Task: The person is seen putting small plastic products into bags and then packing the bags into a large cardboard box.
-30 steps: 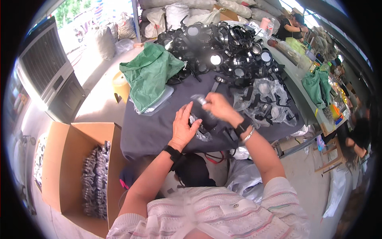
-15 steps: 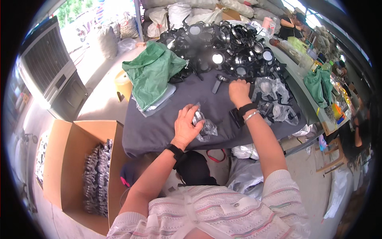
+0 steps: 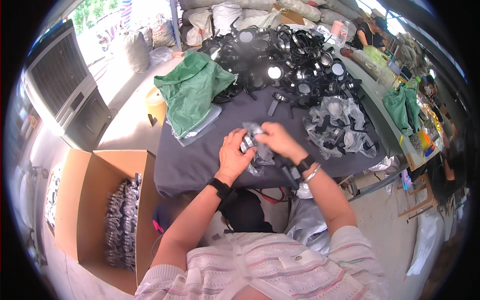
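My left hand (image 3: 234,156) is curled around a watch-like piece (image 3: 246,144) with a round silvery rim, low over the dark cloth. Crumpled clear plastic (image 3: 264,158) surrounds that piece and hangs below it. From the right, my right hand (image 3: 280,139) meets it, fingers pinched on clear plastic at the top; motion smears the fingertips. One loose black piece (image 3: 276,104) with a round metal rim and a strap lies beyond my hands. Several similar pieces in clear bags (image 3: 337,127) are heaped to the right. Black bands circle both wrists.
A large heap of black strap pieces (image 3: 295,65) covers the far side of the cloth-covered table (image 3: 192,167). Green cloth (image 3: 192,77) lies at the left. An open carton (image 3: 75,210) holding bagged pieces stands below left, near an air cooler (image 3: 62,85). Another person (image 3: 370,35) sits far right.
My right hand has come back from near the loose pieces toward me and left, and now grips plastic beside my left hand. The left hand stays almost in place.
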The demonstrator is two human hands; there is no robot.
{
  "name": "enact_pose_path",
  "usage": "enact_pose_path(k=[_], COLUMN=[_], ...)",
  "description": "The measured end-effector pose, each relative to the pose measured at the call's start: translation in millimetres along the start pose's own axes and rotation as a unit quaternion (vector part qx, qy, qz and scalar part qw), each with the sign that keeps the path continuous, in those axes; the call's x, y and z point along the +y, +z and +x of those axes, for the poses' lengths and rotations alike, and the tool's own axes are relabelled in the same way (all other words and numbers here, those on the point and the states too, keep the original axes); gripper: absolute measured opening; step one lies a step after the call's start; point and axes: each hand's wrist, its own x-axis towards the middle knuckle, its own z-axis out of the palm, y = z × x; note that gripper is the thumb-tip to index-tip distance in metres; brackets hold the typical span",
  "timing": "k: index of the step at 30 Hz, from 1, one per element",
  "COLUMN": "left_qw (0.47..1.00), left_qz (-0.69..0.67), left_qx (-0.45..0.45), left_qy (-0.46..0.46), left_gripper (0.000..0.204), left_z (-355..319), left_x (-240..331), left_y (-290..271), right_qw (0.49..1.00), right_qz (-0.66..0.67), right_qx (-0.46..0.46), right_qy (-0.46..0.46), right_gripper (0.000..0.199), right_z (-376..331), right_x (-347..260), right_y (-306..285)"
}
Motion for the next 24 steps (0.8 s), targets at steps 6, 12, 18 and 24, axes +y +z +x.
enact_pose_path(k=[6, 12, 18, 24], left_qw=[0.998, 0.993, 0.996, 0.996], left_qz=[0.018, 0.064, 0.058, 0.053], left_qx=[-0.017, -0.066, -0.040, -0.040], left_qy=[-0.064, -0.069, -0.047, -0.053], left_gripper=[0.062, 0.054, 0.051, 0.051], left_z=[4.4, 13.3, 10.5, 8.3], left_x=[19.5, 15.9, 13.7, 14.3], left_y=[-8.6, -4.6, -3.6, -3.4], right_qw=[0.995, 0.996, 0.786, 0.708], right_qz=[0.093, -0.003, -0.525, -0.552], right_qx=[0.004, -0.083, 0.317, 0.270], right_qy=[0.034, 0.038, 0.079, 0.348], right_gripper=[0.026, 0.027, 0.018, 0.020], right_z=[-10.8, -5.5, 17.9, 26.4], right_x=[1.4, -7.3, -8.8, 28.3], right_y=[29.3, 3.2, -88.0, -138.8])
